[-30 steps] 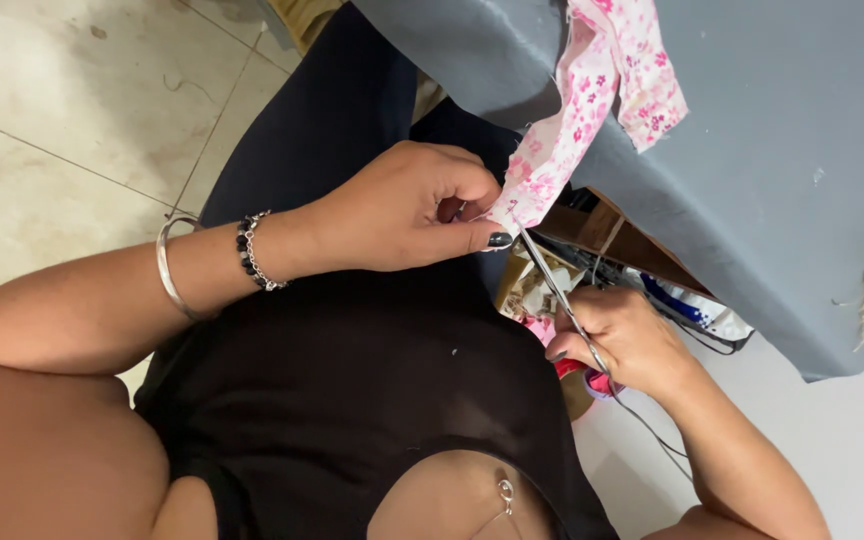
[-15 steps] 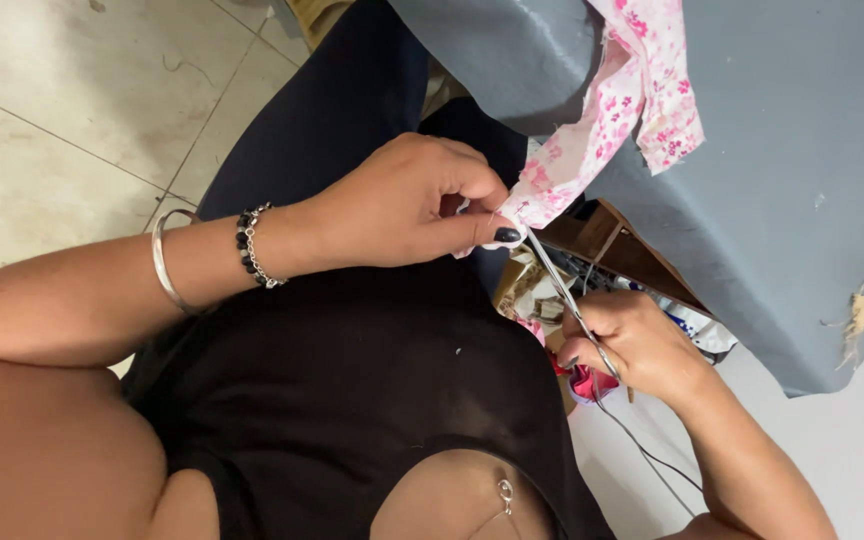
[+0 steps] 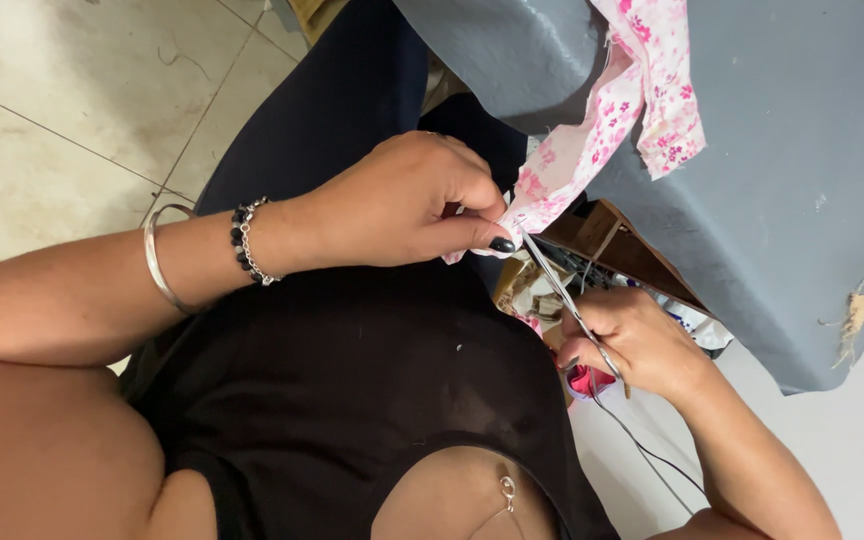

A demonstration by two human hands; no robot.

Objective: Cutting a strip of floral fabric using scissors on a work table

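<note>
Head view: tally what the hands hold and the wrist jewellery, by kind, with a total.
Floral pink fabric strip, pinched by the left hand: 1
Scissors, in the right hand: 1
Silver bangle: 1
Black bead bracelet: 1
Total: 4

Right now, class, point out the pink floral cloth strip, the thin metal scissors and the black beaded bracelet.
Pink floral cloth strip (image 3: 592, 130): head view, middle of strip.
Thin metal scissors (image 3: 557, 290): head view, blades.
Black beaded bracelet (image 3: 242, 240): head view, beads on wrist.

Cloth strip (image 3: 592, 150) hangs off table (image 3: 802, 200); left hand (image 3: 402, 200) pinches end; scissors (image 3: 562, 290) beneath.
</note>
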